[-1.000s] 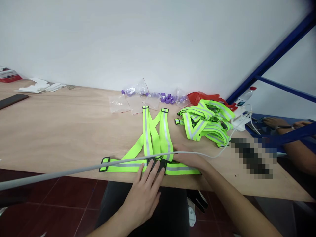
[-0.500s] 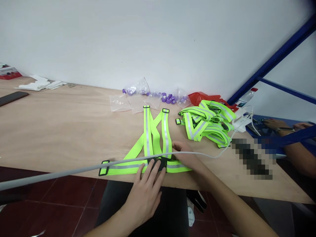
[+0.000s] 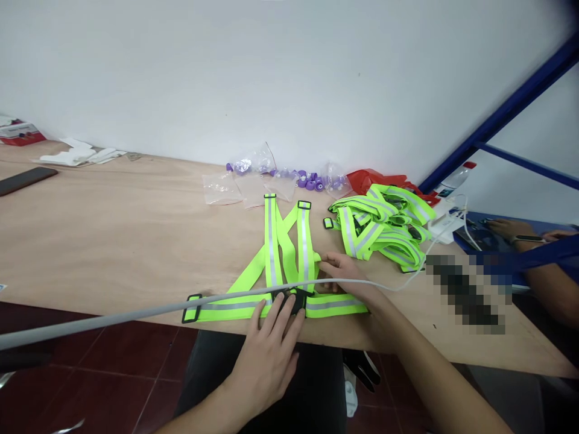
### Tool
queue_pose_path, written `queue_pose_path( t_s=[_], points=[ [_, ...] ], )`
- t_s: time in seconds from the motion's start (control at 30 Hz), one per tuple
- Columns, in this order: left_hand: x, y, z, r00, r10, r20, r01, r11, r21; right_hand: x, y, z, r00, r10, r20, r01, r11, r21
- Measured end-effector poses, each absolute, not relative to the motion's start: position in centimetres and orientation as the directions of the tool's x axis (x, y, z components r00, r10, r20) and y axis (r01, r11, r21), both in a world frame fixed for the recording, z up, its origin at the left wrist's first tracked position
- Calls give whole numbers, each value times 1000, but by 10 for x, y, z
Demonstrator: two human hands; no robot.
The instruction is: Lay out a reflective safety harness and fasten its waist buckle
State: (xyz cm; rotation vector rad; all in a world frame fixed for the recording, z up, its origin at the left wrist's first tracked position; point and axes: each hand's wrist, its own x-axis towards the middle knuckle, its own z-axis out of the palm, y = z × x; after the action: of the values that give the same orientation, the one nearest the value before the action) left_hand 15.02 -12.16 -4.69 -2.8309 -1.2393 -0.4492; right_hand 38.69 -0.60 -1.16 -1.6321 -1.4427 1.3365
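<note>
Clock is centred on the buckle (image 3: 299, 300). Nearest: dark trousers (image 3: 316, 374) at 6. Left hand (image 3: 269, 351) at 7, fingers spread and nearly flat, tips on the buckle; looks like pressing, not gripping. Harness (image 3: 271, 241) lies on the table (image 3: 113, 241) near its front edge, waist band running 9 to 3, straps up toward 12. Cable (image 3: 136, 314) crosses above the band, in front of it in view.

Right hand (image 3: 347, 269) at 2, fingers half curled at the outer edge of the right-hand strap (image 3: 304, 247); a green tab (image 3: 317, 257) shows at the fingertips. Can't tell if it's pinched.

Change: a second ago that strap bows outward and the fingers are partly behind it; now it lies straighter, the hand is slightly farther up and the tab peeks out. Reads as straightening, with the buckle end steadied; the tab suggests that strap isn't fully flat.

Farther: harness pile (image 3: 384, 226) between 1 and 2, co-worker's forearm (image 3: 552, 289) at 3, clear bags (image 3: 221, 188) at 11, purple caps (image 3: 309, 181) at 12, red bag (image 3: 368, 178) at 1, wall (image 3: 289, 72) behind.
</note>
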Motion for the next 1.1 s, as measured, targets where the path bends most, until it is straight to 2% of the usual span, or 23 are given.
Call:
queue_pose_path(
  t_s=[0.1, 0.17, 0.33, 0.5, 0.6, 0.67, 0.8, 0.9, 1.0, 1.1],
  points=[
    [151, -122, -46, 608, 749, 264, 737, -656, 163, 390, 4, -2, -71, 950, -304, 320, -267, -909],
    [152, -123, -44, 594, 763, 253, 740, -642, 198, 389, 15, 1, -59, 955, -292, 389, -247, -887],
    [153, -123, -42, 593, 771, 233, 745, -635, 204, 378, 52, -5, -44, 974, -224, 648, -143, -748],
    [153, -122, -43, 593, 766, 250, 744, -639, 193, 368, 94, -3, 56, 998, -27, 807, -61, -587],
    [154, -121, -45, 593, 767, 245, 747, -638, 190, 357, 119, 7, 55, 996, 67, 873, -16, -488],
    [154, -121, -46, 592, 772, 233, 750, -633, 191, 345, 135, 14, -5, 1000, 22, 897, 14, -441],
    [155, -121, -46, 591, 779, 208, 753, -626, 202, 318, 163, 19, -152, 952, -266, 919, 37, -394],
    [156, -121, -47, 590, 781, 204, 753, -624, 211, 305, 174, 17, -211, 889, -406, 921, 42, -388],
    [158, -122, -48, 589, 780, 212, 750, -625, 218, 304, 175, 13, -261, 852, -454, 905, 52, -423],
    [158, -123, -48, 592, 779, 206, 747, -626, 222, 310, 173, 9, -314, 848, -428, 861, 63, -505]
  ],
)
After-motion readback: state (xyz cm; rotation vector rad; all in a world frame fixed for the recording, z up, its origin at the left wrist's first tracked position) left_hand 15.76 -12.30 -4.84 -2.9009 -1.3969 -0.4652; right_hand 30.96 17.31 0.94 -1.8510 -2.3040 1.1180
